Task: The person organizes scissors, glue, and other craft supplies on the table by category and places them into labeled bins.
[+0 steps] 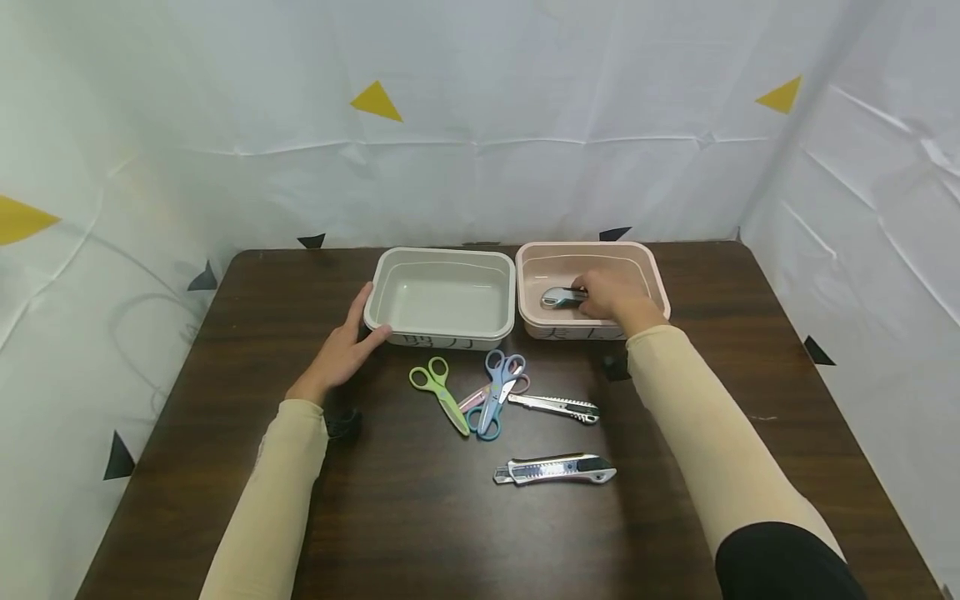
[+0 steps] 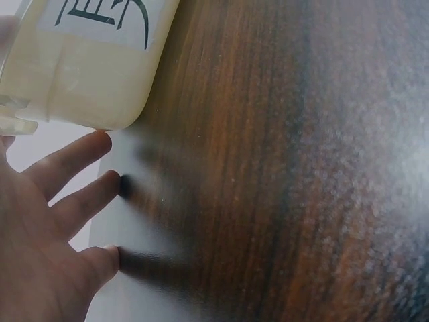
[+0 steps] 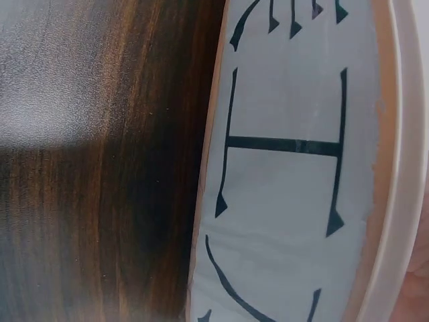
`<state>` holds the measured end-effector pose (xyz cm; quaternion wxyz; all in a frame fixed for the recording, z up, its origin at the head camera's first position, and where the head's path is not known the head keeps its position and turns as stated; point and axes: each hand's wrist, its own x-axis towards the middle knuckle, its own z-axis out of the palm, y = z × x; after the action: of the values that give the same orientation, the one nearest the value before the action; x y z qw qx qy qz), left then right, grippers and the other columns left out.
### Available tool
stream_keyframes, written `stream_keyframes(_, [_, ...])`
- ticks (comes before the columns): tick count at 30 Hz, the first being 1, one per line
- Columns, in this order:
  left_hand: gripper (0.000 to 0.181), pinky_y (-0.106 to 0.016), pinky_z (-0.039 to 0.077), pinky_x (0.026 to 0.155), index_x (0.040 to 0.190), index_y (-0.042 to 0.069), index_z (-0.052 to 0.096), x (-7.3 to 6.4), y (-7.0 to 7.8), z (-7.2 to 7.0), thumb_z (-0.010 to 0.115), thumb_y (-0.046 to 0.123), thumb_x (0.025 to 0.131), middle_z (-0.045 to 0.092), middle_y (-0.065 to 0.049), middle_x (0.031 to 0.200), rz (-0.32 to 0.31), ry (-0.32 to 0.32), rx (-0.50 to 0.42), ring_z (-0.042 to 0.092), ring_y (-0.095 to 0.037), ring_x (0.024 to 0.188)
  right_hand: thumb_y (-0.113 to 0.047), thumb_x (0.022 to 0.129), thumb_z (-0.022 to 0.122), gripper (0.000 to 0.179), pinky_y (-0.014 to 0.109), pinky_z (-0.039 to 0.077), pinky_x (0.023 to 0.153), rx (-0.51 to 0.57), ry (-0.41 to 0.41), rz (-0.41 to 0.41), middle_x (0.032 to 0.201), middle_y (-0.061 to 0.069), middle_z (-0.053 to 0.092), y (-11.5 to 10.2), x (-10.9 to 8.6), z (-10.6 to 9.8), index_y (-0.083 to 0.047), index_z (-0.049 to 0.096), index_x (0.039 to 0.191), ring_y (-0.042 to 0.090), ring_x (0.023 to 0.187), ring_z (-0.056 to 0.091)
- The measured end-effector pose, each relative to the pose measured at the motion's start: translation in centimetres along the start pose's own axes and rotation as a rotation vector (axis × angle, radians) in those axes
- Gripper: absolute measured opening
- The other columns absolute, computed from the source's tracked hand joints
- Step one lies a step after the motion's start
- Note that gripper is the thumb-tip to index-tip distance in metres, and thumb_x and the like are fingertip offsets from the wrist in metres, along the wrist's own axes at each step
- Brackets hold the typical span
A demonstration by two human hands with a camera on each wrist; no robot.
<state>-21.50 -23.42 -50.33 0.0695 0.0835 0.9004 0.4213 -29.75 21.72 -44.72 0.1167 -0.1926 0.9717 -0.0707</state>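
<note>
- Overall, the brown counter [image 1: 420, 533] runs back to a white sheet [image 1: 480, 192]; open room lies in front, with more wood beside each box.
- The grey box [image 1: 442, 335] and the pink box [image 1: 536, 271] sit side by side near the back edge, their rims almost meeting, so that gap is tight. Nothing shows inside the grey one.
- The left hand [image 1: 341, 354] spreads thumb and fingers wide at the grey box's left end, touching it and gripping no tool.
- The right hand [image 1: 611, 296] reaches over the pink rim, fingers curled on a tool.
- Four scissors, green [image 1: 450, 408], blue [image 1: 491, 404], teal [image 1: 474, 420] and pink [image 1: 522, 384], lie before the boxes; all but the green overlap.
- Two utility knives lie loose: the near knife [image 1: 555, 469] stands apart, the far knife [image 1: 555, 406] just beside the scissors.
- The held tool [image 1: 557, 297], probably another knife, is within the pink box. Judging by this, the work is early: one piece boxed, six left out.
</note>
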Motion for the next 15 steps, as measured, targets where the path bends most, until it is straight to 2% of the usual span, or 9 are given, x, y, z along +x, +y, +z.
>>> stream_keyframes(7, [0.081, -0.068, 0.028, 0.102, 0.152, 0.054, -0.003, 0.21, -0.02, 0.22, 0.053, 0.061, 0.094, 0.026, -0.013, 0.159, 0.008, 0.003, -0.002, 0.037, -0.043, 0.136, -0.010, 0.076, 0.071, 0.036, 0.046, 0.043, 0.090, 0.001, -0.030, 0.018, 0.094, 0.009, 0.066, 0.01, 0.05, -0.16, -0.005, 0.071, 0.111, 0.029, 0.088, 0.055])
stream_keyframes(12, [0.080, -0.068, 0.030, 0.101, 0.151, 0.055, -0.003, 0.34, -0.17, 0.25, 0.052, 0.062, 0.094, 0.026, -0.012, 0.159, 0.009, 0.002, 0.003, 0.038, -0.043, 0.135, -0.014, 0.078, 0.072, 0.048, 0.048, 0.041, 0.099, 0.024, -0.046, 0.045, 0.112, 0.014, 0.067, 0.14, -0.08, -0.26, -0.003, 0.065, 0.124, 0.033, 0.104, 0.058])
stream_keyframes(15, [0.081, -0.068, 0.029, 0.101, 0.152, 0.053, -0.002, 0.40, -0.19, 0.15, 0.052, 0.062, 0.093, 0.025, -0.011, 0.159, 0.003, 0.001, -0.002, 0.037, -0.043, 0.136, -0.014, 0.079, 0.070, 0.050, 0.048, 0.040, 0.100, 0.026, -0.043, 0.037, 0.115, 0.017, 0.065, 0.36, -0.17, -0.28, 0.000, 0.063, 0.126, 0.034, 0.108, 0.057])
